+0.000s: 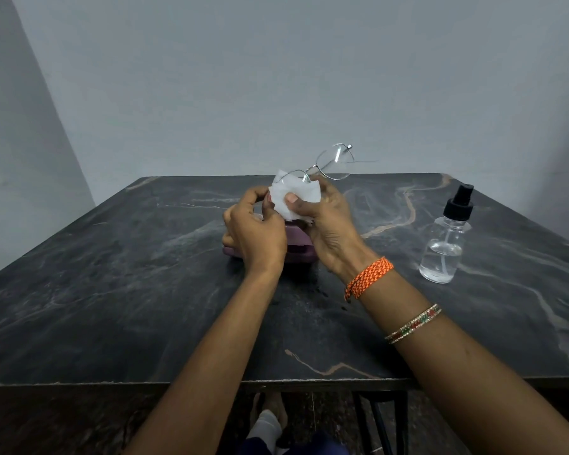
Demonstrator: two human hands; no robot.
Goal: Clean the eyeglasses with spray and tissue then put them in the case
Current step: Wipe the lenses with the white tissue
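Head view: we wipe one lens of the eyeglasses point(329, 164) with tissue point(293, 195) pinched in our right hand point(326, 221), left hand point(255, 234) gripping the tissue's edge; next, the other lens.

dark marble-patterned table point(112, 307), purple case point(298, 244) at centre, clear spray bottle point(445, 244) at right

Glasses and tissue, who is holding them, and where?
Both hands, left hand and right hand, pinch the white tissue around one lens of the eyeglasses; the other lens sticks out free.
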